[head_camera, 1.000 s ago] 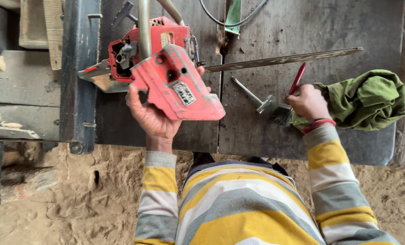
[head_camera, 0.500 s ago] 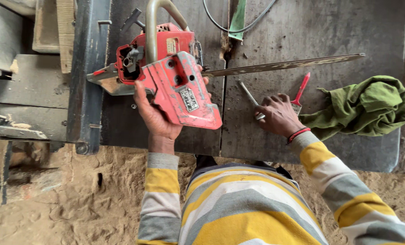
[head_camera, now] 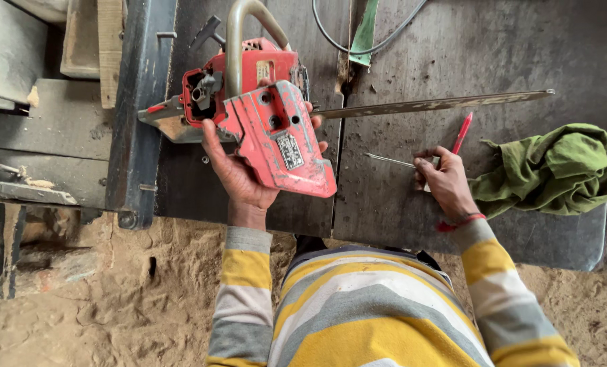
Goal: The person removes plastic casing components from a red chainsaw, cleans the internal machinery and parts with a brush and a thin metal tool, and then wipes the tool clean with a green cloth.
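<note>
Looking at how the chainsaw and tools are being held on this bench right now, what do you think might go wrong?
The left hand alone props the red chainsaw tilted near the worktable's front edge; it could tip or slide off. The bare guide bar reaches across the table just above the right hand, which may brush it. That hand grips a thin metal rod beside a red-handled tool; either might roll toward the green cloth.

Left hand (head_camera: 239, 173) grips the underside of a red chainsaw (head_camera: 262, 126) lying on a dark metal table (head_camera: 453, 47), its bar (head_camera: 439, 104) extending rightward. Right hand (head_camera: 444, 182) rests on the table over a thin metal tool (head_camera: 388, 160), beside a red screwdriver (head_camera: 461, 134) and a green cloth (head_camera: 555, 170).
</note>
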